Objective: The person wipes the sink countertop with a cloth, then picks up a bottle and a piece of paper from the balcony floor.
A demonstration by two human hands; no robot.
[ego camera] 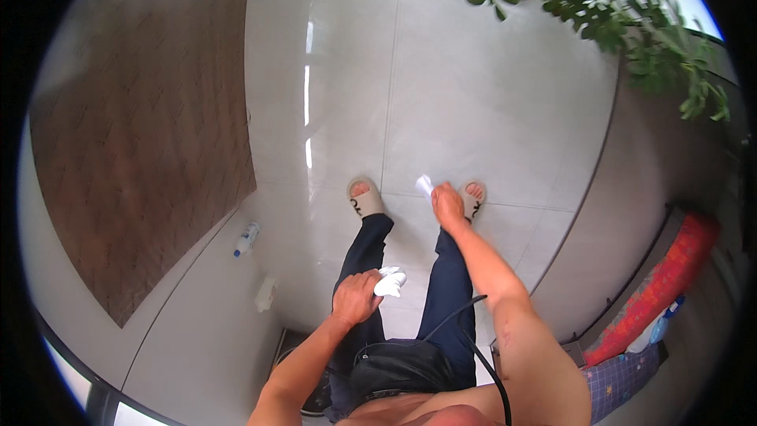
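My left hand (356, 297) is closed on a bunched white item (390, 282), which looks like cloth or tissue, in front of my left thigh. Farther forward, my right hand (448, 204) grips a small white piece (424, 185) of similar look, its end sticking out past the fingers above the right foot. What exactly the white pieces are cannot be told. A black waist bag (402, 367) lies across my lap, with a dark cord running by the right arm.
A plastic bottle with a blue cap (246, 239) and a white object (267, 294) are at the left. A brown panel (148, 130) stands farther left. Leafy branches (591, 0) hang at upper right; a red patterned cushion (656, 290) lies at the right.
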